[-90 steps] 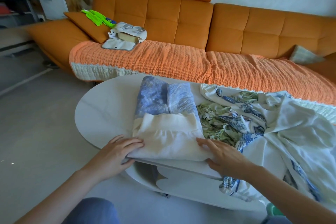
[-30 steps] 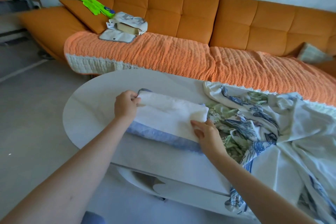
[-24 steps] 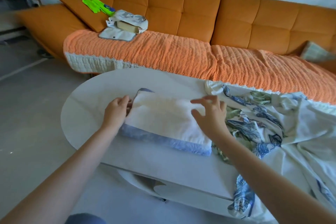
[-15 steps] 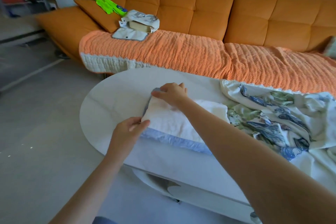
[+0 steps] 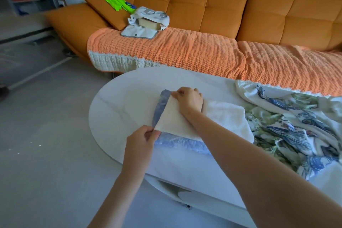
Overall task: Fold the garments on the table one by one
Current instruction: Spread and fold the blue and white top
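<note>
Folding status: white-and-blue garment (image 5: 227, 116) lies partly folded on the left half of the oval white table (image 5: 120, 105), its white left edge lifted off the blue layer.
Left hand (image 5: 141, 141): pinches the near-left corner of the white layer.
Right hand (image 5: 189, 99): grips the far-left corner of that layer.
Adjacent item: leaf-print garment (image 5: 288, 126), unfolded, touching the folded one's right side.
Background: orange sofa (image 5: 203, 5) behind the table.

On the table (image 5: 120, 105) a folded garment (image 5: 222, 116) lies left of a loose heap of garments (image 5: 296, 126), with the sofa (image 5: 203, 5) behind the table and a pouch (image 5: 138, 33) on its seat.
</note>
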### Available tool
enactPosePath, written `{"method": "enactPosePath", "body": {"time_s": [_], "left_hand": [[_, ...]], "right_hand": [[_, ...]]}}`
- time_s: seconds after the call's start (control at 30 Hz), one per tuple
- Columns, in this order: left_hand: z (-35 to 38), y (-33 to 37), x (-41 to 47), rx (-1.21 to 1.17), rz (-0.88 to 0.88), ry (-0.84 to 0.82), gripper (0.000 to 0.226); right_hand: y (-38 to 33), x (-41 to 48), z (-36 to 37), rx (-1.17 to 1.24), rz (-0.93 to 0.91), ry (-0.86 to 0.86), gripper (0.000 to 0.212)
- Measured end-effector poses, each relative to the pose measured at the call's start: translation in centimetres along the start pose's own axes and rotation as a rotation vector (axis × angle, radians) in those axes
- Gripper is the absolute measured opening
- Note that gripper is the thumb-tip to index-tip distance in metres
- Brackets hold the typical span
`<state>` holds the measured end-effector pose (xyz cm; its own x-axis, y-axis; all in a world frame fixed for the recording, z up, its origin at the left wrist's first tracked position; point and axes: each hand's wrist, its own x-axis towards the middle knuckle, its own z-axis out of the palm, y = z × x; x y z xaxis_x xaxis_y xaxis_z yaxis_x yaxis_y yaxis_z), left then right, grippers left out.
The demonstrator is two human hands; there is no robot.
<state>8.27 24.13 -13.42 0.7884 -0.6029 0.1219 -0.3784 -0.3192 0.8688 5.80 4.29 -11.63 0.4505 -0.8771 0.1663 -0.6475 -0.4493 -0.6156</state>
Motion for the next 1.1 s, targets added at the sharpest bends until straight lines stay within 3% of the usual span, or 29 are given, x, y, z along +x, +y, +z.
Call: {"method": "enactPosePath", "body": {"time_s": [0.17, 0.33, 0.43, 0.53, 0.6, 0.7, 0.77, 0.87, 1.0, 1.1], "left_hand": [[-0.2, -0.1, -0.3, -0.016, -0.014, 0.107, 0.015], [-0.4, 0.5, -0.8, 0.001, -0.055, 0.080, 0.017], [-1.0, 1.3, 0.2, -0.082, -0.101, 0.055, 0.013], [-1.2, 1.4, 2.4, -0.036, -0.122, -0.004, 0.021], [-0.7, 1.3, 3.5, 0.049, -0.110, -0.060, 0.022], [0.2, 0.7, 3.5, 0.114, -0.034, -0.061, 0.018], [0.6, 0.2, 2.7, 0.144, -0.009, -0.036, 0.018], [0.7, 0.2, 2.3, 0.234, 0.020, -0.004, 0.021], [-0.2, 2.0, 4.1, 0.255, -0.001, 0.025, 0.033], [0.2, 3.9, 7.4, 0.178, -0.061, -0.030, 0.049]], "right_hand": [[-2.6, 0.1, -0.4, 0.100, -0.191, 0.088, 0.023], [-2.4, -1.1, -0.1, 0.009, -0.247, -0.066, 0.036], [-2.8, -1.3, -4.2, 0.114, -0.306, 0.079, 0.039], [0.1, -2.2, -9.4, -0.001, -0.317, 0.119, 0.038], [3.3, -3.3, -11.1, -0.111, -0.257, -0.031, 0.046], [7.7, -4.9, -9.7, -0.377, -0.186, -0.410, 0.074], [9.3, -5.3, -8.1, -0.421, -0.157, -0.495, 0.078], [9.2, -4.6, -7.4, -0.314, -0.118, -0.448, 0.058], [7.9, -4.1, -10.2, -0.080, -0.144, -0.181, 0.055], [8.5, -5.2, -12.4, 0.118, 0.022, -0.055, 0.057]]}}
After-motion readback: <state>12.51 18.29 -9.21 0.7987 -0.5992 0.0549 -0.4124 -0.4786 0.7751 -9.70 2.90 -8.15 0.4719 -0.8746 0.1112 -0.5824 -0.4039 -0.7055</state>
